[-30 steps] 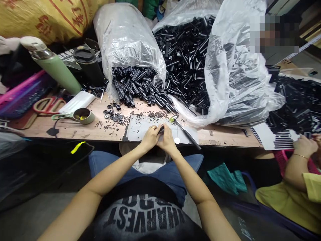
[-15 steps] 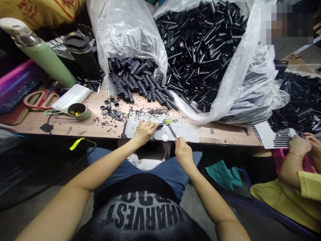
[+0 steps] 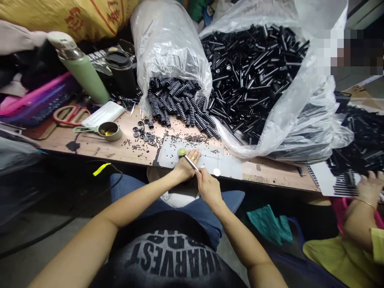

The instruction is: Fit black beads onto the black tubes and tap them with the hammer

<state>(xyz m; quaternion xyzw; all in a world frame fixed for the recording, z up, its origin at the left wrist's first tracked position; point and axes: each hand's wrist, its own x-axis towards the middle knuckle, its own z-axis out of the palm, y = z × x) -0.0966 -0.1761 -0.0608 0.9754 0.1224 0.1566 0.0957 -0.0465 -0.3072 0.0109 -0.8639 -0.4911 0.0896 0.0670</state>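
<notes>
The cup (image 3: pixel 113 135) sits at ten o'clock from the left hand (image 3: pixel 183 169), fingers extended over the grey mat (image 3: pixel 168 154), anything beneath hidden; the hammer (image 3: pixel 190 162) points its blurred head towards eleven o'clock, handle pinched in the right hand (image 3: pixel 209 185)

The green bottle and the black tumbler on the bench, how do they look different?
The green bottle is pale green with a whitish lid, while the black tumbler is dark with a black lid. The green bottle also looks longer and slimmer; the black tumbler looks shorter and wider for its height. Both have their lids on.
</notes>
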